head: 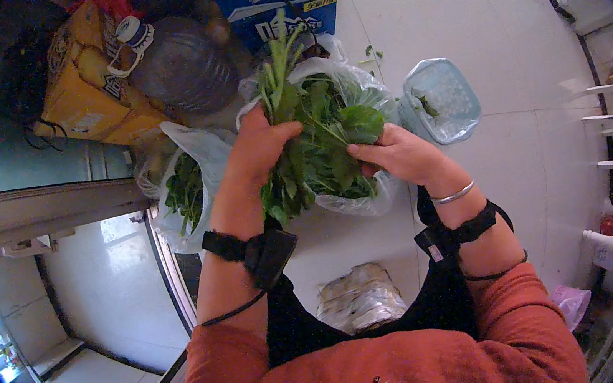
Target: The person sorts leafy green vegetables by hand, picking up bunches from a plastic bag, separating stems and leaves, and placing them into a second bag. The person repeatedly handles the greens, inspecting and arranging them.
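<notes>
My left hand [262,142] grips a bunch of leafy greens [282,96], its pale stems pointing up and away from me and its leaves hanging down. Between the thumb and fingers of my right hand [391,151] is a single green leaf stalk [327,129] with a broad leaf beside the fingertips. Both hands are over an open clear plastic bag [371,90] holding more greens. Left of my left forearm, a second plastic bag [214,151] also contains greens. To the right stands a light-blue bin [447,91] lined with plastic, with some green scraps inside.
Beyond the bags are a blue printed carton [282,3], a large plastic water jug [179,66] and a yellow carton [89,86]. Small leaf scraps [375,53] lie on the tiled floor [506,165]. A wrapped bundle [361,297] is between my legs. White rack bars [607,117] stick out at the right.
</notes>
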`<action>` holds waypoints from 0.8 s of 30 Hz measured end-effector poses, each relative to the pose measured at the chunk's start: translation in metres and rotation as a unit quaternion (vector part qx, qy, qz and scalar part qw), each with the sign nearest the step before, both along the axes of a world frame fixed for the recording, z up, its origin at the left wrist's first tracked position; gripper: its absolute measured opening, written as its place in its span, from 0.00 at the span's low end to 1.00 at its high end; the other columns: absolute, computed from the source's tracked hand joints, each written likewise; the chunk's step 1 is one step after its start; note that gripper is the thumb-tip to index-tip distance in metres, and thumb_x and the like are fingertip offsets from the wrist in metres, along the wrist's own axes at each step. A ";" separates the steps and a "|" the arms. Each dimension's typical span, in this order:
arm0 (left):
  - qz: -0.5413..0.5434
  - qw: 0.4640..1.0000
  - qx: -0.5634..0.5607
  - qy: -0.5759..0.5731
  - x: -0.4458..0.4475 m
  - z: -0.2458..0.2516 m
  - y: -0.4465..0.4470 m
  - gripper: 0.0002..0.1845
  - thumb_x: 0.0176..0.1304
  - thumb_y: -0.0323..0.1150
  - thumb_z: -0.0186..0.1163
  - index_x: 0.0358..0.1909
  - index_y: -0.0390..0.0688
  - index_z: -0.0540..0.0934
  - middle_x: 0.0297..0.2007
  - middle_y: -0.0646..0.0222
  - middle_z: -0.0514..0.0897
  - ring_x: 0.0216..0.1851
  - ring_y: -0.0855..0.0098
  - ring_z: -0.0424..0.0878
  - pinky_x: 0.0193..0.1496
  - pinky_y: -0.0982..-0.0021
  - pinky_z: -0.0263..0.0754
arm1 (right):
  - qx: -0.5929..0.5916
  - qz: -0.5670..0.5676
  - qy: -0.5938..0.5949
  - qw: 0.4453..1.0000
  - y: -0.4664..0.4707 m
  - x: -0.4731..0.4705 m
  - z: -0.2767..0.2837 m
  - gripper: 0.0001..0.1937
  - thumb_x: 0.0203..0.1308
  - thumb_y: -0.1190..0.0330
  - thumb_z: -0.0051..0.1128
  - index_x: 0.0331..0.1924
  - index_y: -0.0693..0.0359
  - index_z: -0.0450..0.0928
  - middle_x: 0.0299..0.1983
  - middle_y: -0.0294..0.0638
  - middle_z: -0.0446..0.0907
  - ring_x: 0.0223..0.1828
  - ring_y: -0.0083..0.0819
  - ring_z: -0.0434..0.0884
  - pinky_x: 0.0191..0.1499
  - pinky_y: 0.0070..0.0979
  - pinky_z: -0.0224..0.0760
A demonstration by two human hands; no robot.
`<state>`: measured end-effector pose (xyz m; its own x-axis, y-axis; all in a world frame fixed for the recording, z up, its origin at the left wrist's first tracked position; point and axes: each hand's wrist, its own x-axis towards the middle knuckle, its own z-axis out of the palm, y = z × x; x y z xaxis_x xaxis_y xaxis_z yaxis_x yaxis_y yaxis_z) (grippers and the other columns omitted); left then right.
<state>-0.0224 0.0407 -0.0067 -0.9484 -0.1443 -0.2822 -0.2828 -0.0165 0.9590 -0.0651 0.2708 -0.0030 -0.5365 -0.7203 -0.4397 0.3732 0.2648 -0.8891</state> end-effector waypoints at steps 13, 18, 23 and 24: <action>0.013 0.980 0.173 -0.098 0.003 0.018 0.008 0.17 0.54 0.33 0.67 0.45 0.38 0.79 0.37 0.71 0.82 0.36 0.74 0.78 0.39 0.73 0.73 | -0.074 -0.090 0.008 0.993 -0.002 -0.002 0.008 0.09 0.65 0.69 0.53 0.45 0.63 0.78 0.32 0.29 0.77 0.26 0.18 0.73 0.31 0.19 0.69; -0.019 0.971 0.227 -0.076 0.006 0.023 0.021 0.16 0.56 0.34 0.67 0.46 0.42 0.79 0.33 0.72 0.83 0.28 0.75 0.79 0.30 0.73 0.75 | -0.116 -0.076 0.017 0.990 -0.014 0.006 -0.003 0.09 0.66 0.68 0.54 0.47 0.61 0.77 0.34 0.30 0.78 0.30 0.18 0.76 0.35 0.20 0.74; 0.005 0.955 0.286 -0.071 0.006 0.016 0.026 0.16 0.56 0.32 0.68 0.45 0.42 0.79 0.35 0.72 0.84 0.29 0.77 0.79 0.31 0.75 0.75 | -0.127 -0.100 -0.056 0.985 -0.025 0.010 -0.001 0.12 0.70 0.65 0.49 0.50 0.60 0.76 0.39 0.30 0.79 0.36 0.19 0.78 0.38 0.21 0.77; 0.008 0.956 0.287 -0.063 0.005 0.014 0.023 0.16 0.56 0.31 0.68 0.46 0.42 0.79 0.37 0.72 0.84 0.31 0.76 0.80 0.32 0.74 0.75 | -0.138 -0.112 -0.089 0.980 -0.025 0.010 0.000 0.12 0.70 0.64 0.48 0.51 0.60 0.76 0.40 0.30 0.80 0.37 0.19 0.78 0.38 0.21 0.77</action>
